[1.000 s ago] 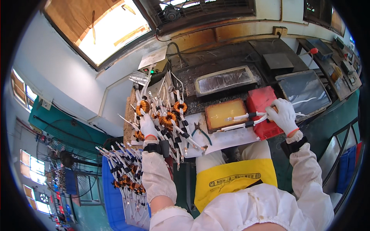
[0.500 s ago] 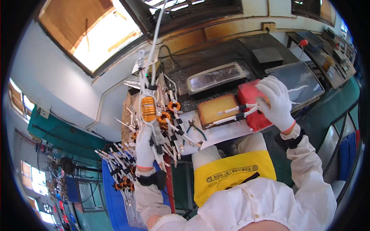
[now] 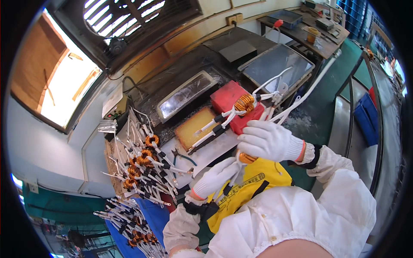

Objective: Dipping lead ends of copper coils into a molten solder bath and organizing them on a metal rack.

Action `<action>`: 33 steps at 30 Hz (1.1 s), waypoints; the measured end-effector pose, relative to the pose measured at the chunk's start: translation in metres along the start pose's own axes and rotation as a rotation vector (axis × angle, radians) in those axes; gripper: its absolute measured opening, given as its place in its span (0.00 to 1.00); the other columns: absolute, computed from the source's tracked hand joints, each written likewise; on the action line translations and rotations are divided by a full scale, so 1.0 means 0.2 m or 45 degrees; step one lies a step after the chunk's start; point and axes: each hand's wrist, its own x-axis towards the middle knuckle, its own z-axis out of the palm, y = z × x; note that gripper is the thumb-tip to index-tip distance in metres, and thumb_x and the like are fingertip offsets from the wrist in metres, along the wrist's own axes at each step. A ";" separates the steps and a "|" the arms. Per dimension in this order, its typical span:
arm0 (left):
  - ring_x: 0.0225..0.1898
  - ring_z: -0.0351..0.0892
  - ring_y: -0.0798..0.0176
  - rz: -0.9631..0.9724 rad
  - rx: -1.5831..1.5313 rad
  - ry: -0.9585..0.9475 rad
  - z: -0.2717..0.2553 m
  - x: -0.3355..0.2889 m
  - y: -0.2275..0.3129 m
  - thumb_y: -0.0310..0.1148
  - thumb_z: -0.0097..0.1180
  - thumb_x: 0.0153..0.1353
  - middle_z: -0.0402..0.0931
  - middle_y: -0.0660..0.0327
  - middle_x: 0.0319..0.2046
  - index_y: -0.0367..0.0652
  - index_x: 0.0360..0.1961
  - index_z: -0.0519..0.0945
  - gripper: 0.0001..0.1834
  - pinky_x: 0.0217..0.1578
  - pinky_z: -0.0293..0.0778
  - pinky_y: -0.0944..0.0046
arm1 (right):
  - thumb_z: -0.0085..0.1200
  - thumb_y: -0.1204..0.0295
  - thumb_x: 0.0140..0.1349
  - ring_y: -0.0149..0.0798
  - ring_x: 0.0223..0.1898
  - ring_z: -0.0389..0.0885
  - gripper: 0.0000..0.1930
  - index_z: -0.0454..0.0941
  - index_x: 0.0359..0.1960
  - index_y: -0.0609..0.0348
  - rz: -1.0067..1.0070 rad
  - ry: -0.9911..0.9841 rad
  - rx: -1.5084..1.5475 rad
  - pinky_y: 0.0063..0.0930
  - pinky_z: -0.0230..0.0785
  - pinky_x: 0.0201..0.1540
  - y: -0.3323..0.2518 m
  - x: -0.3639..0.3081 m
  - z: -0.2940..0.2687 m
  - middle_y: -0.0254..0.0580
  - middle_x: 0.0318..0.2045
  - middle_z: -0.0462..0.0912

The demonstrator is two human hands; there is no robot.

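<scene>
Both my hands wear white gloves and meet above my lap on one copper-wound toroidal coil (image 3: 247, 158) with white leads. My left hand (image 3: 214, 177) is closed around its lower leads, next to the windings. My right hand (image 3: 267, 141) curls over the coil's upper side, and white leads (image 3: 287, 114) stick out beyond it to the upper right. Just past my right hand, a second toroidal coil (image 3: 244, 104) rests on a red block (image 3: 226, 95). Its black-sleeved leads reach left over a tray of yellowish material (image 3: 194, 127).
Several more coils with white leads (image 3: 146, 157) are heaped on the bench at left. Below them, a blue bin (image 3: 152, 213) holds another pile. Green-handled pliers (image 3: 184, 158) lie near the bench edge. Behind stand a shiny metal-topped rectangular trough (image 3: 187, 95) and a grey panel (image 3: 277, 66).
My left hand has brought a coil from the pile at left to my lap. My right hand has left the coil on the red block and now holds the brought one. The view has turned right.
</scene>
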 end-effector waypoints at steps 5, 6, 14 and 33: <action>0.47 0.75 0.50 0.849 0.984 0.328 -0.08 0.27 0.18 0.34 0.58 0.59 0.74 0.51 0.43 0.42 0.49 0.74 0.18 0.49 0.71 0.58 | 0.55 0.69 0.43 0.42 0.40 0.79 0.16 0.73 0.37 0.55 0.142 -0.295 0.024 0.34 0.73 0.49 0.06 -0.29 0.00 0.39 0.35 0.79; 0.47 0.74 0.49 0.895 1.084 0.419 -0.10 0.34 0.22 0.33 0.61 0.55 0.73 0.51 0.44 0.42 0.49 0.74 0.20 0.49 0.71 0.57 | 0.55 0.70 0.43 0.42 0.41 0.79 0.16 0.73 0.37 0.55 0.143 -0.314 0.021 0.34 0.72 0.50 0.07 -0.31 0.00 0.38 0.35 0.78; 0.49 0.75 0.46 0.392 1.416 0.331 -0.26 0.72 0.22 0.51 0.51 0.59 0.74 0.49 0.46 0.47 0.52 0.73 0.25 0.49 0.71 0.52 | 0.56 0.69 0.43 0.43 0.42 0.78 0.14 0.74 0.35 0.51 0.272 -0.033 0.029 0.33 0.73 0.48 0.10 -0.22 0.11 0.38 0.35 0.75; 0.47 0.76 0.49 0.383 1.289 0.230 -0.42 0.78 0.29 0.49 0.52 0.58 0.76 0.51 0.42 0.50 0.49 0.78 0.22 0.48 0.71 0.56 | 0.60 0.74 0.42 0.45 0.43 0.75 0.19 0.76 0.41 0.51 0.679 -0.186 0.008 0.38 0.67 0.50 0.33 -0.14 0.39 0.38 0.37 0.75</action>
